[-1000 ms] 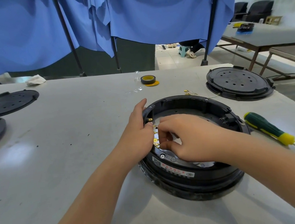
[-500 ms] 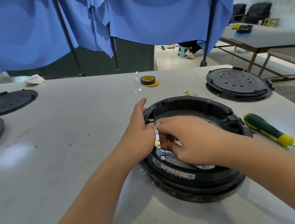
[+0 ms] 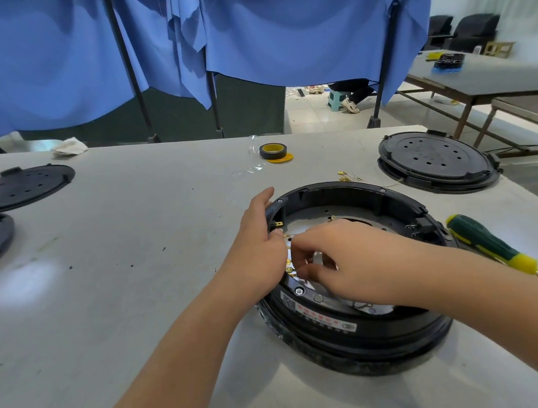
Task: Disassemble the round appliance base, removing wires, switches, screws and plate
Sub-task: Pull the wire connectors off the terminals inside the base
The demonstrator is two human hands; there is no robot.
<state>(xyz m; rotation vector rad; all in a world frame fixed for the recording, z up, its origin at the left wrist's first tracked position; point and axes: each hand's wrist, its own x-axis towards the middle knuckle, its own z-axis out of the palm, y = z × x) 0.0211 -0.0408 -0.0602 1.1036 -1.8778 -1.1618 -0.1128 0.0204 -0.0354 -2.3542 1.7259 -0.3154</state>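
Observation:
The round black appliance base point(image 3: 368, 323) lies on the grey table point(image 3: 141, 268) just right of centre, open side up, with a metal plate inside. My left hand point(image 3: 256, 255) grips its left rim, thumb up along the outer edge, fingers curled inside. My right hand point(image 3: 337, 259) reaches into the base from the right, its curled fingers pinching small brass wire terminals point(image 3: 290, 270) at the left inner wall. What exactly sits between the fingertips is hidden. More brass terminals on thin wires point(image 3: 350, 177) lie on the table behind the base.
A green and yellow screwdriver point(image 3: 490, 245) lies right of the base. A closed round base point(image 3: 433, 160) stands at the back right. Two black round covers point(image 3: 17, 187) lie at the far left. A roll of black tape point(image 3: 272, 151) sits at the back centre.
Both hands stay at the left inner wall of the base. The right fingers have shifted slightly on the terminals; the view has tilted a little.

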